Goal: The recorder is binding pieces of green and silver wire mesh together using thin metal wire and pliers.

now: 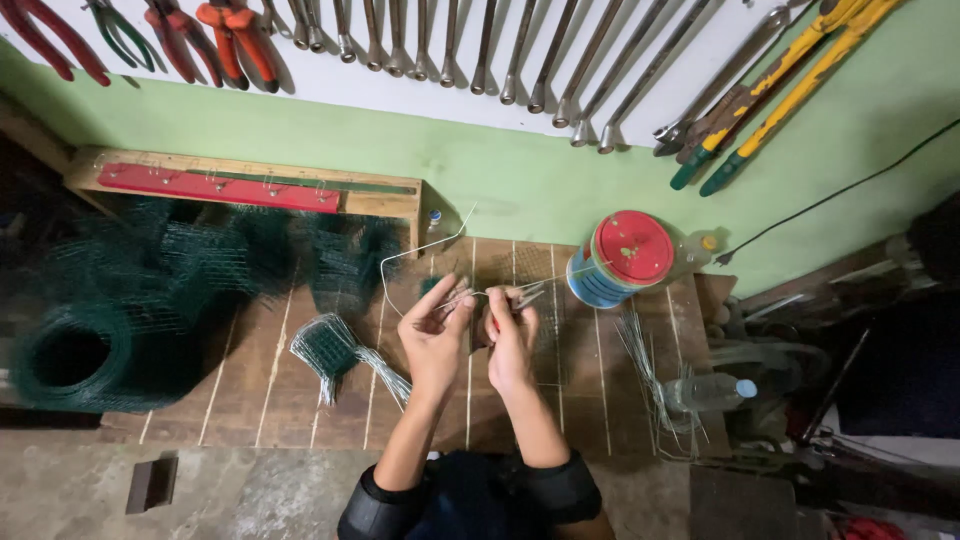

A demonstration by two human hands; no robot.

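Observation:
My left hand [437, 335] pinches a thin bent metal wire [420, 245] that loops up to the left over the wooden bench. My right hand [512, 335] grips small pliers [520, 298] with red handles, their jaws closed on the wire near my left fingertips. Both hands are held together above the middle of the wooden plank bench [270, 390]. A small piece of green wire mesh [325, 348] with loose wire ends lies just left of my left hand.
A roll of green mesh [75, 355] and folded mesh pieces [340, 255] lie at the left. A tin with a red lid [622, 258], cut wires [645, 365] and a plastic bottle [708, 392] sit at the right. Spanners [520, 50] and pliers [235, 35] hang on the wall.

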